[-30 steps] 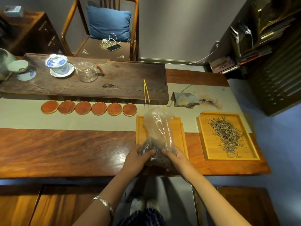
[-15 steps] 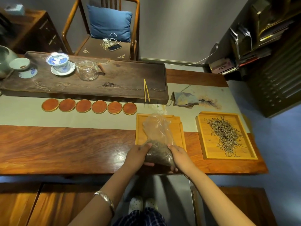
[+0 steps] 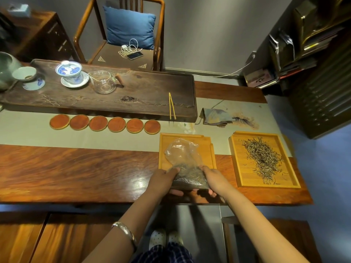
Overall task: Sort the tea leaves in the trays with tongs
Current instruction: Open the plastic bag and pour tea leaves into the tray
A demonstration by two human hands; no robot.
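Wooden table (image 3: 76,171), tea-leaf bag (image 3: 187,168) between left hand (image 3: 163,180), right hand (image 3: 215,179)

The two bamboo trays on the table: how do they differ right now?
The right tray holds loose tea leaves spread on it; the left tray shows none loose. A plastic bag of tea, gripped by the left hand and right hand, lies over the left tray; nothing covers the right tray. Both are pale, rectangular, rimmed.
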